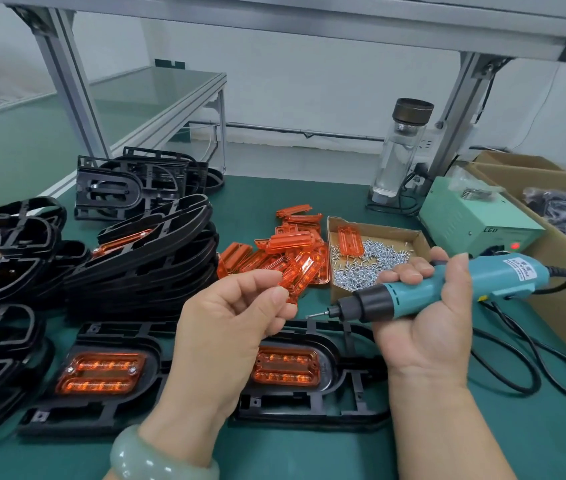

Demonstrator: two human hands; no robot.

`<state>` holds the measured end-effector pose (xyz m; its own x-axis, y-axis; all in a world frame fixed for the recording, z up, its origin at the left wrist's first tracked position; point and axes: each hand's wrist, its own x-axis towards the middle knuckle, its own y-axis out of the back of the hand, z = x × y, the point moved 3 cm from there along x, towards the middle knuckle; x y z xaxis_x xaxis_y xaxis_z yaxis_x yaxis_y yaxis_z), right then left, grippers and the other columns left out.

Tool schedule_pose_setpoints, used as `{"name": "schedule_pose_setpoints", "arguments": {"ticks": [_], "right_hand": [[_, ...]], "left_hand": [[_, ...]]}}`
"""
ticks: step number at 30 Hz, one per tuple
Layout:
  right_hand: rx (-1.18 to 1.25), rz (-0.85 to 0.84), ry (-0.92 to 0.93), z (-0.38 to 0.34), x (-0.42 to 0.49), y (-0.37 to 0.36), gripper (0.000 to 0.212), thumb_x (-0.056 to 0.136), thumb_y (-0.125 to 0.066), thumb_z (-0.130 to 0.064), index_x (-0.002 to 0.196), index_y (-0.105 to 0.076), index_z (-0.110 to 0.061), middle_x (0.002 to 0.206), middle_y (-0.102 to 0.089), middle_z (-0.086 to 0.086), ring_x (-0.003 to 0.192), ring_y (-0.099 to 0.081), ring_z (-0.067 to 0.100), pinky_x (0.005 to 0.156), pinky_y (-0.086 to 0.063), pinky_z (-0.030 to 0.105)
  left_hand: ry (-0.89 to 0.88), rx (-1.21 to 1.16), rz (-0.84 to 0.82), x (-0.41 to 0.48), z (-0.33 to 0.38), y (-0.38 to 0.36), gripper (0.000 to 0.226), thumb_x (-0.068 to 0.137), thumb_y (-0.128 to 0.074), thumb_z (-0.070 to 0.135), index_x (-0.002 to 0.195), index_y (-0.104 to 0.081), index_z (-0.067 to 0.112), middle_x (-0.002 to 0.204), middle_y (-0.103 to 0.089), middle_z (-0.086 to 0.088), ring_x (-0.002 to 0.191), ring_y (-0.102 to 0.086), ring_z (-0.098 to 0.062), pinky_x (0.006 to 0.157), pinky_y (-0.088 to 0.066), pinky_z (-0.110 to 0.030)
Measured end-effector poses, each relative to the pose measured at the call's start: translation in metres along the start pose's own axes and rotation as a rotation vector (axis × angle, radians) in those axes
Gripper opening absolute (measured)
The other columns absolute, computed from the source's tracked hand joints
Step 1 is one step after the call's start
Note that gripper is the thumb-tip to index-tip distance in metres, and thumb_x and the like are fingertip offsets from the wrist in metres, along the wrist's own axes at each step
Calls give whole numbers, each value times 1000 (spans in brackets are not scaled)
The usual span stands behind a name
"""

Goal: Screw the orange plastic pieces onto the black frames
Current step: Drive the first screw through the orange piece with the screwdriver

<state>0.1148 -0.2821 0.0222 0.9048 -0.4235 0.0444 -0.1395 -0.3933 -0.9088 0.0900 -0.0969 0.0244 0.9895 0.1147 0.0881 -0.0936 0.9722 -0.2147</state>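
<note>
- The left hand (236,317) is curled, with thumb and fingertips pinching the lower end of one orange piece (304,275). It holds the piece tilted, in the air above the table.
- The right hand (423,306) is wrapped palm-up round the electric screwdriver (503,273), fingers closed over its barrel. The thin metal bit points left, just beside the left hand's fingers.
- The held orange piece is translucent plastic, oblong with rounded corners and ribbed slots.
- The screwdriver has a smooth teal body, a black nose collar and a black cord trailing over the green mat (309,452).
- Two black frames lie flat below the hands, the left frame (49,417) and the right frame (343,410). Each is matt moulded plastic with an orange insert seated in an oval recess.
- A loose pile of orange pieces (274,251) lies beyond the hands, touching a shallow cardboard tray (378,226) of small shiny screws (375,261).
- A stack of black frames (143,258) stands at the left.
- A pale green bangle (157,459) circles the left wrist.
</note>
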Motion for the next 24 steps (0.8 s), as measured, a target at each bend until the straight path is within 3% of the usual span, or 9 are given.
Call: {"name": "schedule_pose_setpoints", "arguments": {"ticks": [6, 13, 24], "right_hand": [[39, -1, -17, -1, 1, 1, 17, 84, -59, -38, 87, -51, -23, 66, -45, -11, 53, -46, 3, 59, -47, 19], [57, 16, -5, -4, 2, 2, 17, 83, -58, -38, 86, -52, -23, 65, -44, -11, 52, -47, 3, 58, -47, 19], [108, 32, 0, -6, 2, 2, 18, 88, -57, -40, 87, -52, -22, 65, -45, -12, 52, -48, 2, 60, -48, 18]], "left_hand": [[183, -124, -47, -6, 1, -6, 11, 73, -64, 21, 76, -74, 18, 72, -72, -7, 62, -68, -13, 50, -51, -16], [439, -339, -129, -10, -3, -17, 33, 68, -62, 19, 97, -64, 3, 73, -71, -9, 62, -69, -14, 47, -51, -16], [527, -361, -115, -12, -10, -19, 36, 67, -63, 16, 98, -64, 0, 76, -72, -14, 63, -70, -17, 46, -51, -17]]}}
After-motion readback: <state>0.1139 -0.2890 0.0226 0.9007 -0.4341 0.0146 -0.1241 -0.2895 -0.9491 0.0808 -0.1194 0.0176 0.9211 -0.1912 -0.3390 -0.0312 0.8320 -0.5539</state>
